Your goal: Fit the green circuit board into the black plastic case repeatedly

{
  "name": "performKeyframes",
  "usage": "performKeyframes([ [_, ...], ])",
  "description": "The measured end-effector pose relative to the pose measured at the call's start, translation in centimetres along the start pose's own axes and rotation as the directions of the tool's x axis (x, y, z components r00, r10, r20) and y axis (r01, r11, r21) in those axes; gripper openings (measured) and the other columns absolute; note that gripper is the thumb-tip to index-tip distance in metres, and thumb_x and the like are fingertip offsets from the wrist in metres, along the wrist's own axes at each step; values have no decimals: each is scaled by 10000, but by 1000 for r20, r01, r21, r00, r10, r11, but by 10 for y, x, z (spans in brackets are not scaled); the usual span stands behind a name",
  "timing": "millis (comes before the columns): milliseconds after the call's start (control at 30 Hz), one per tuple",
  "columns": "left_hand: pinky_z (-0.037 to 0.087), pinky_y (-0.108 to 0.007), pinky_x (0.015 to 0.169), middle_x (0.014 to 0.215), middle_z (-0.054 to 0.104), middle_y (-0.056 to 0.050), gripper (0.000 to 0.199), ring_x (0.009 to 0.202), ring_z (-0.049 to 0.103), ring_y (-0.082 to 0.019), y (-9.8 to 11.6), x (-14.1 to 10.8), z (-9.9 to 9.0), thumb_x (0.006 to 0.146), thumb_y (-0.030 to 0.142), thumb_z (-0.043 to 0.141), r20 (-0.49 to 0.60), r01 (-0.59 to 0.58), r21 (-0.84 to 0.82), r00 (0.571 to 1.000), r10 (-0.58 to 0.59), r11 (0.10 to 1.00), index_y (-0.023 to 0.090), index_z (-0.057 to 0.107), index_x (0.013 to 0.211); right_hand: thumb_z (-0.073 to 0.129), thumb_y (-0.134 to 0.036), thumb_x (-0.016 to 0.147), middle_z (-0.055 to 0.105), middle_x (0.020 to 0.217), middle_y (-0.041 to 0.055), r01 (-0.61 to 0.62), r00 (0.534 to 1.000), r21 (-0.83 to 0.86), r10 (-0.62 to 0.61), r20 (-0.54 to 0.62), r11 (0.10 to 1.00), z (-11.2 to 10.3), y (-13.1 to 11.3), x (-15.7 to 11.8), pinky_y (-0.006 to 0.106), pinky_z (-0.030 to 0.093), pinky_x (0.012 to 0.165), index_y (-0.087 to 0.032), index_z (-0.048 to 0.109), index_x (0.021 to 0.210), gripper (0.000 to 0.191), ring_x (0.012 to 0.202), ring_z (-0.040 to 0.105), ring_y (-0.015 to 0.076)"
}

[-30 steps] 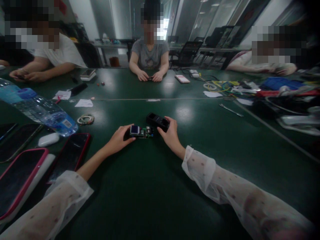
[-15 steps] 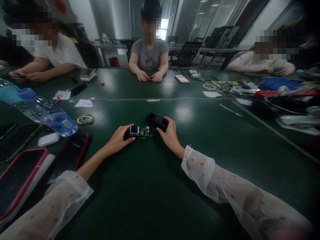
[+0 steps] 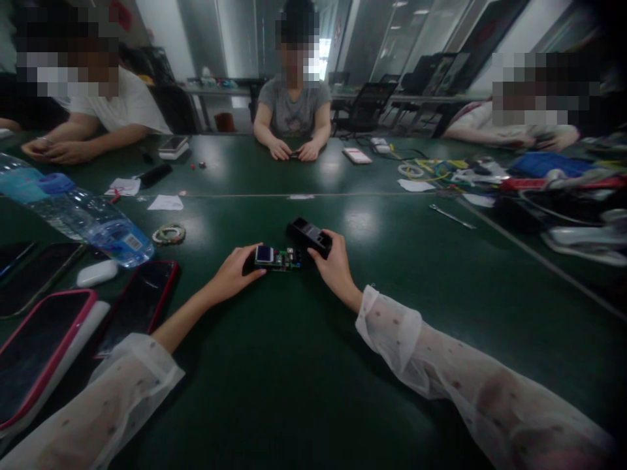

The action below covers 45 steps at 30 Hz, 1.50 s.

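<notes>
Head view: inside bench's far edge [image 3: 223, 140], my left hand [image 3: 235, 269] pinches circuit board [image 3: 281, 260], right hand [image 3: 333, 256] black casing [image 3: 309, 235], endwise, perhaps for visibility.

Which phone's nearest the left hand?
The red-edged phone: it lies closest to the left hand; the others, like the pink-cased phone, lie farther away.
</notes>
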State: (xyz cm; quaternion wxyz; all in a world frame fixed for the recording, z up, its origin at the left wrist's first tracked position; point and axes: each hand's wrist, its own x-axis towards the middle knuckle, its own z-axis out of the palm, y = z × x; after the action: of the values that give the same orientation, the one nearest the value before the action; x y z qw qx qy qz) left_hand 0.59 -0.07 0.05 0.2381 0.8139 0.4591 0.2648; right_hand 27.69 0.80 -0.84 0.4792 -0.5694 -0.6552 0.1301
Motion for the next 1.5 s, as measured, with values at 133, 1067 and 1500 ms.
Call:
performKeyframes([
  [133, 413, -501, 1014, 1356, 492, -100, 614, 1244, 468, -291, 0, -1, 0, 872, 418, 599, 5, 11, -5, 1000, -11, 1000, 252, 368, 1416, 572, -265, 864, 489, 1235, 131, 90, 996, 48, -90, 4, 995, -6, -11, -4, 495, 445, 1018, -198, 394, 1324, 498, 1162, 513, 269],
  [1067, 424, -491, 1005, 1286, 523, -139, 629, 1195, 507, -300, -6, 1, 5, 842, 434, 633, -43, -11, 9, 999, 11, 1000, 200, 388, 1372, 561, -266, 892, 451, 1293, 102, 320, 866, 166, -359, 347, 933, -12, -31, -11, 492, 432, 1057, -288, 327, 1407, 566, 1228, 484, 262],
  [1500, 382, -525, 1035, 1407, 442, -147, 786, 1276, 449, -328, -1, 0, 2, 811, 476, 667, -28, -17, -4, 999, 17, 1000, 240, 282, 1455, 635, -220, 843, 524, 1225, 82, 287, 807, 178, -338, 485, 941, -8, -27, -9, 489, 484, 992, -258, 381, 1331, 552, 1136, 559, 238],
])
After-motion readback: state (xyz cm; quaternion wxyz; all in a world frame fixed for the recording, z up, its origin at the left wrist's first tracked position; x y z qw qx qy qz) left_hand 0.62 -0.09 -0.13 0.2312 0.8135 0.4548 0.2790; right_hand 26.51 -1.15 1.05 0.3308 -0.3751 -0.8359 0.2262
